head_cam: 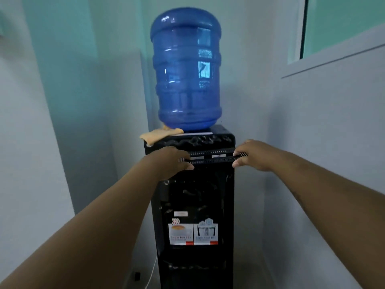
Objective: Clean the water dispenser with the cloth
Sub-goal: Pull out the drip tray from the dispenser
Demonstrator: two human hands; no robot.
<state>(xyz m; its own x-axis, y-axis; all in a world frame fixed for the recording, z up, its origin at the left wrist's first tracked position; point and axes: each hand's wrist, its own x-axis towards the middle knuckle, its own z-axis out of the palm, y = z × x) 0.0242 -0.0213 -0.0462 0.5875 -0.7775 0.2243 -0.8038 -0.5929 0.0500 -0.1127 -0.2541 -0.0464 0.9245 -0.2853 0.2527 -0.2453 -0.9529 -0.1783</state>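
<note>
I was looking into a tight corner of an indoor room, most likely an office or a shared hallway, though I could not rule out a home. Plain pale walls (83, 101) met behind a tall black water dispenser (193, 205), the floor-standing kind, with a big blue bottle (185, 69) on top. Two printed stickers (181, 232) on its front showed a steaming cup and ice cubes, for hot and cold. High on the right-hand wall sat a white-framed window (343, 24) with greenish panes. A thin white cable (153, 272) ran down beside the base. The light was dim and bluish.
</note>
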